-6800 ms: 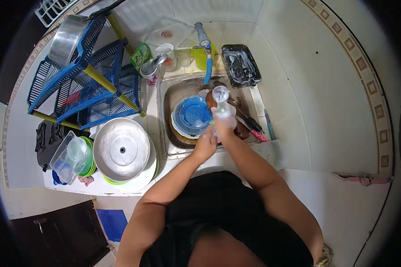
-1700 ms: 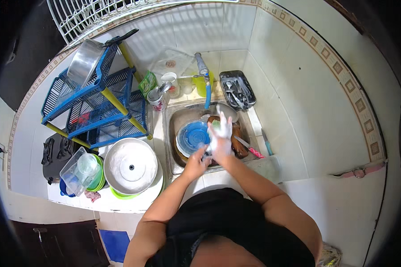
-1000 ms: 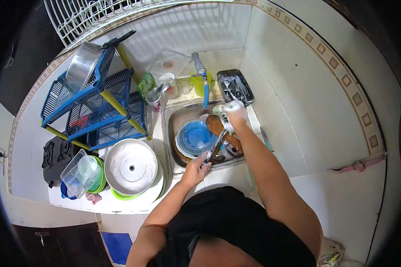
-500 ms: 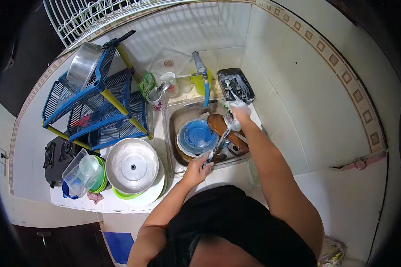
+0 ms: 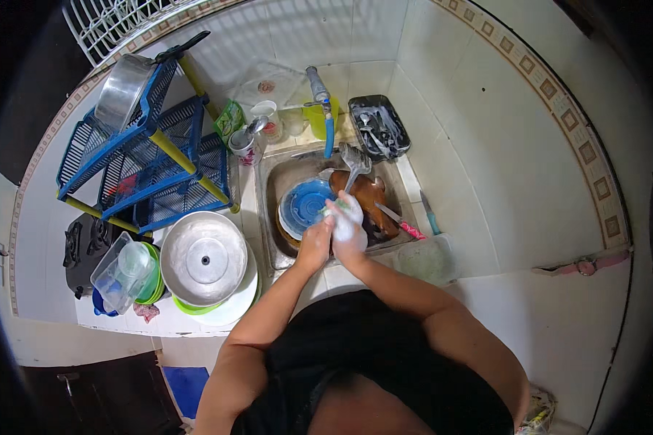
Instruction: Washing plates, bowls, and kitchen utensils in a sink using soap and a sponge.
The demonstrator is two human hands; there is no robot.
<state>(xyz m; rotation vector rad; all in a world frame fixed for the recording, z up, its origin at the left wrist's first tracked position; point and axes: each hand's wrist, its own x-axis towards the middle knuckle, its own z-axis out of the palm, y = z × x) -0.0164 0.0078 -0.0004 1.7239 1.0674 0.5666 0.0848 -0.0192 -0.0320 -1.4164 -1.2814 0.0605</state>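
Note:
Over the sink (image 5: 267,190), my left hand (image 5: 316,243) is closed round the lower end of a metal ladle (image 5: 354,159). The ladle's bowl points away toward the tap. My right hand (image 5: 350,230), covered in white foam, is wrapped with a soapy sponge (image 5: 345,206) around the ladle's handle, right beside my left hand. Foam hides most of the sponge; a little green shows. Below my hands in the sink lie a blue plate (image 5: 305,206) on other dishes, a brown wooden piece (image 5: 366,190) and a knife with a pink handle (image 5: 412,230).
A tap with a blue hose (image 5: 329,138) hangs over the sink. Behind stand a black tray of soapy cutlery (image 5: 379,127), a yellow-green container (image 5: 318,119) and mugs (image 5: 247,147). Left are a blue rack (image 5: 152,156) and a large metal bowl (image 5: 204,259). A teal-handled knife (image 5: 432,217) lies right.
My right hand has come down from the ladle's bowl end along the handle to my left hand. The ladle's bowl is now bare of the sponge. The view has shifted slightly.

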